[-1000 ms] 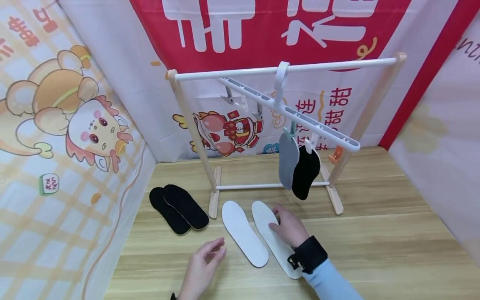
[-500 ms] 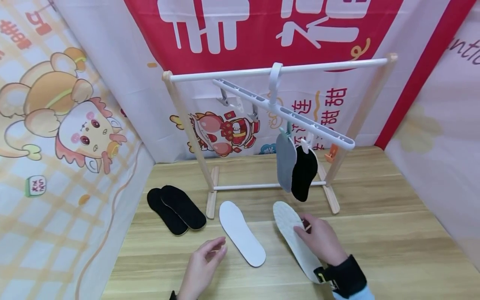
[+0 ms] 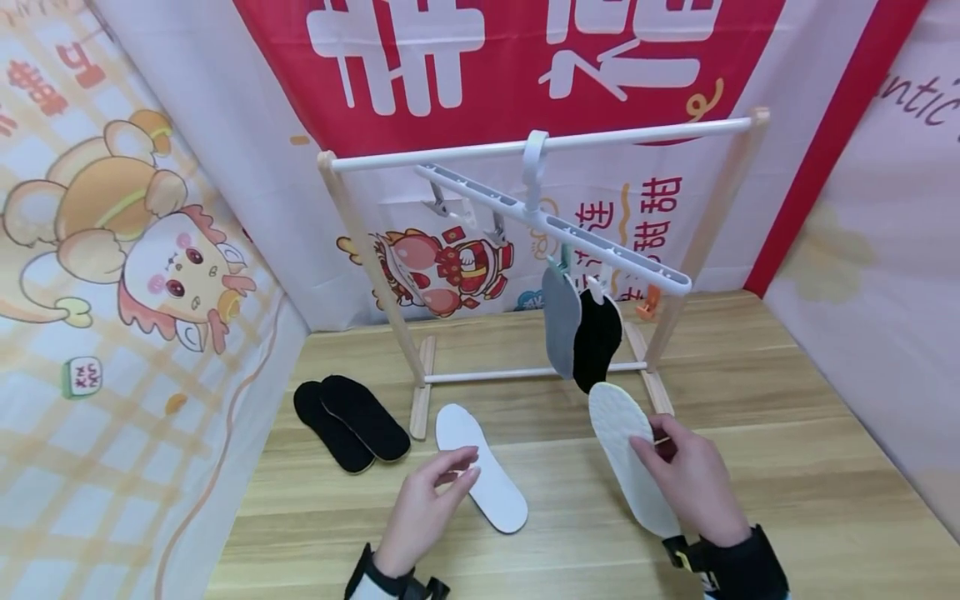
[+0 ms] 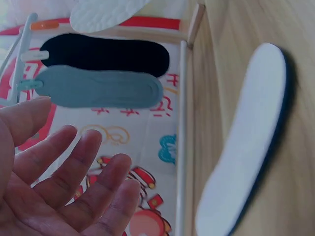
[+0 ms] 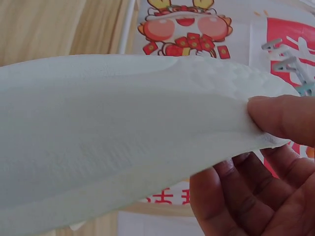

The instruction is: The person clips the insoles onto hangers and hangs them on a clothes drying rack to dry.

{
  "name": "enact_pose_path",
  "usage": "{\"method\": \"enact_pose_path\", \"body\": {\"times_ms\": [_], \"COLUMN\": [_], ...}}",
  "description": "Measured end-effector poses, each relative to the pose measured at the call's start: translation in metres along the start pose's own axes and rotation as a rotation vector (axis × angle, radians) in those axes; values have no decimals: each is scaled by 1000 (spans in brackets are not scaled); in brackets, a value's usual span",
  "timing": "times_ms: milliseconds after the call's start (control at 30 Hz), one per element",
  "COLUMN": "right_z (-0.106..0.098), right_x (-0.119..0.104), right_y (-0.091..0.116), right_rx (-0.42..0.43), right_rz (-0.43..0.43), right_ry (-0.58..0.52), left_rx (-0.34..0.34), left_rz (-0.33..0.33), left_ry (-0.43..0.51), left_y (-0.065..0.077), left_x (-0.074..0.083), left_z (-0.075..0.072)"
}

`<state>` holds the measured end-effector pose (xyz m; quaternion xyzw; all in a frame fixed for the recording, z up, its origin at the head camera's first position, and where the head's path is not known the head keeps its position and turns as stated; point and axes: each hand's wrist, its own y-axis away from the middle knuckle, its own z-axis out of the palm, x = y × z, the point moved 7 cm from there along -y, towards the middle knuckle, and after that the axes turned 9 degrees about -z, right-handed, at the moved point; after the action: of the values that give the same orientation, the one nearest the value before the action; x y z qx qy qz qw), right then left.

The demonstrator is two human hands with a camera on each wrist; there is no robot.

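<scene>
My right hand (image 3: 693, 479) pinches a pale, textured insole (image 3: 630, 454) by its edge, thumb on top and fingers beneath, lifted off the table. In the right wrist view that pale insole (image 5: 118, 132) fills much of the picture. My left hand (image 3: 431, 504) holds nothing; its fingers are loosely bent, and it overlaps the near edge of a flat white insole (image 3: 495, 492) in the head view. From the left wrist, the fingers of my left hand (image 4: 74, 172) spread apart. A grey insole (image 3: 561, 325) and a black insole (image 3: 597, 342) hang from clips on a white hanger (image 3: 600, 247).
Two black insoles (image 3: 363, 417) lie overlapping at the left. Behind stands a wooden rack (image 3: 375, 275) with a white top rail (image 3: 637, 133) carrying the hanger. Vacant clips (image 3: 468, 212) dangle from its far end; an orange clip (image 3: 648, 302) hangs at the near end. Printed cloth surrounds the table.
My right hand has picked the pale insole up from beside the white one and carried it right and upward. The left hand has moved slightly forward and right, over the white insole.
</scene>
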<state>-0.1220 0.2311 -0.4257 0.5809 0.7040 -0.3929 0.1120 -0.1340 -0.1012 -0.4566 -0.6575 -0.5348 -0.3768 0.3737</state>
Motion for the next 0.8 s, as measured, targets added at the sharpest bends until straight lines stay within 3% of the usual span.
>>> {"method": "enact_pose_path", "body": {"times_ms": [233,433,567,800], "right_z": [-14,-19,-22,-28], "right_x": [1,3,3,8], "right_y": [0,2,2,3], "right_rx": [52,84,84,85], "right_rz": [2,-2,-1,33], "right_ry": [6,10,10,4], "left_rx": [-99,-225,-294,-359], "left_rz": [73,122,191,272], "left_ry": [59,186,255,311], "left_y": [-36,-71,-93,-117], "left_x": [48,98,130,175], "left_z": [19,43,59,83]}}
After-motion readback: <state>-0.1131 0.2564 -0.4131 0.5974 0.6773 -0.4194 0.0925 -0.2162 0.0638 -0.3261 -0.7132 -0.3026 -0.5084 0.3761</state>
